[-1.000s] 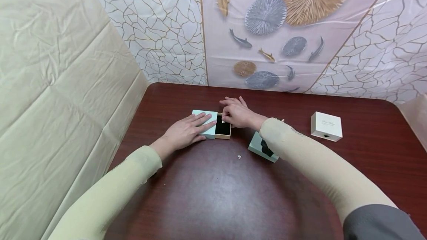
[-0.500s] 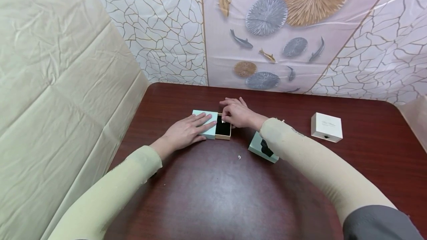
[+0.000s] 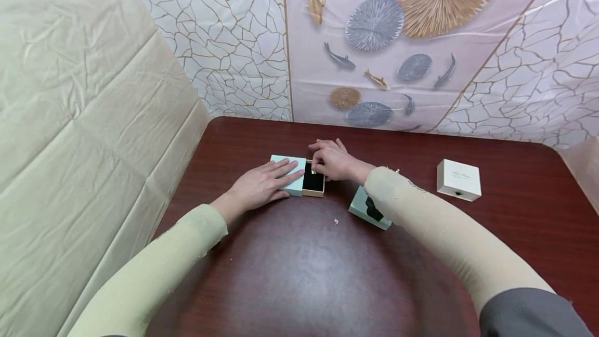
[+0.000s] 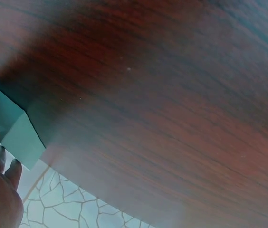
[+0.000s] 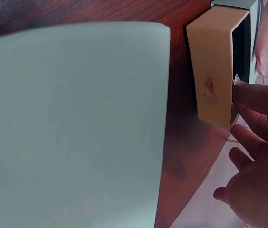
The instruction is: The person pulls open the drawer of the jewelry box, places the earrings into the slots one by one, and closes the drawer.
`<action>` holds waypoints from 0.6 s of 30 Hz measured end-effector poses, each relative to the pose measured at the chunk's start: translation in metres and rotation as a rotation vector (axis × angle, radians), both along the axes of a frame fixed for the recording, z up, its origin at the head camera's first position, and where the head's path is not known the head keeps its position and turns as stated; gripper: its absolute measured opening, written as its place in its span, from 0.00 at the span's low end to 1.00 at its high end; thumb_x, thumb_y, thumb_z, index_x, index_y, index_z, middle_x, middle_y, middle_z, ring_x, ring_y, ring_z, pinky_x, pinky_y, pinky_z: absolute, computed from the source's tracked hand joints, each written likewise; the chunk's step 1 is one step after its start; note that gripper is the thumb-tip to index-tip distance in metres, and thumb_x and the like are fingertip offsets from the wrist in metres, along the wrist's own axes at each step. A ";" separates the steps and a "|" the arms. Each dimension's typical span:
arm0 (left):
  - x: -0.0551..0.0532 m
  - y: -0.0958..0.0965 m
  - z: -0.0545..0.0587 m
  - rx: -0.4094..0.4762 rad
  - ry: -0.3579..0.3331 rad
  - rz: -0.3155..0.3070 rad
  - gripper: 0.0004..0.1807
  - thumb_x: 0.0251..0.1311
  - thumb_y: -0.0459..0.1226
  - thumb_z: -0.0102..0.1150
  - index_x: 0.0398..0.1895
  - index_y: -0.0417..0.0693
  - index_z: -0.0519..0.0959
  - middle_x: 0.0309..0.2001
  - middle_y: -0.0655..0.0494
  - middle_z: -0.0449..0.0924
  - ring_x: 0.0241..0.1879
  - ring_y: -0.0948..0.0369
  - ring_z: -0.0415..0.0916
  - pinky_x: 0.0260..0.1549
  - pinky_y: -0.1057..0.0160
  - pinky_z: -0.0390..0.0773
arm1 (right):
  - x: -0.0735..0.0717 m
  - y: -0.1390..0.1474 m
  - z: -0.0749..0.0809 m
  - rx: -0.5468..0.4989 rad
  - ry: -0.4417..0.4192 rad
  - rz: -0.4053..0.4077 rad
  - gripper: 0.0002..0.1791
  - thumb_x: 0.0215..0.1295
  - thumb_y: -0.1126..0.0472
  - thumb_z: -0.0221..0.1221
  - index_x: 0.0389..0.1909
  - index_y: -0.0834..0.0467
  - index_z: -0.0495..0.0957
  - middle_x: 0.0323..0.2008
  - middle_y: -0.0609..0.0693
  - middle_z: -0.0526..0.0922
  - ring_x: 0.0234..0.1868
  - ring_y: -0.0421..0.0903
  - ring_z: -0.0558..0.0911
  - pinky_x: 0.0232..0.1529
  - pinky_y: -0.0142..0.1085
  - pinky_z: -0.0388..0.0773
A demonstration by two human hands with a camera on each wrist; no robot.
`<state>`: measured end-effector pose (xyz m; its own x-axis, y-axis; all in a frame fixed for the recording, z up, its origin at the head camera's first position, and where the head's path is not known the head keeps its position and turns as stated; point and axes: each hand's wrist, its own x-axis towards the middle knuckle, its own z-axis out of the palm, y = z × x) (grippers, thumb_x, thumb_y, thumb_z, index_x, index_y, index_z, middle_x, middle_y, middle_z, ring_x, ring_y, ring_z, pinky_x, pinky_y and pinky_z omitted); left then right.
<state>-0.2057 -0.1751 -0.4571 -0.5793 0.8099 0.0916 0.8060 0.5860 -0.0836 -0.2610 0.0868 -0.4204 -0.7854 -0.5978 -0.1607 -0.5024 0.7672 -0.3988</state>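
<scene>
My left hand rests with straight, spread fingers on the light blue sleeve of a small slide-out jewelry box. The tan drawer sticks out of the sleeve to the right, lined with a black pad. At the pad, my right hand pinches a small silvery earring between thumb and forefinger, its other fingers raised loosely. A ribbon tab shows on the drawer's end. Another small silvery piece lies on the table in front of the box.
A teal box with a black bow stands under my right forearm, large in the right wrist view. Further right is a white box with small print. Behind the dark red wooden table hangs a patterned cloth.
The view has shifted very slightly. Both hands and the box keep their places, with my right fingers still at the black pad.
</scene>
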 end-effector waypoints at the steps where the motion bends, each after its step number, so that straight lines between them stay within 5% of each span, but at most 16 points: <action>1: 0.000 0.000 0.000 0.001 -0.004 0.000 0.36 0.78 0.52 0.59 0.84 0.53 0.65 0.81 0.46 0.65 0.79 0.48 0.64 0.76 0.48 0.68 | 0.000 0.000 0.000 -0.002 -0.001 -0.001 0.10 0.77 0.61 0.62 0.32 0.54 0.86 0.78 0.59 0.70 0.84 0.60 0.55 0.80 0.70 0.41; 18: -0.005 -0.009 0.003 0.003 -0.042 -0.020 0.37 0.78 0.52 0.60 0.84 0.54 0.64 0.82 0.47 0.63 0.81 0.49 0.61 0.77 0.49 0.65 | 0.001 0.004 0.003 -0.028 -0.023 0.002 0.10 0.78 0.61 0.60 0.34 0.55 0.86 0.78 0.60 0.70 0.84 0.61 0.56 0.80 0.70 0.42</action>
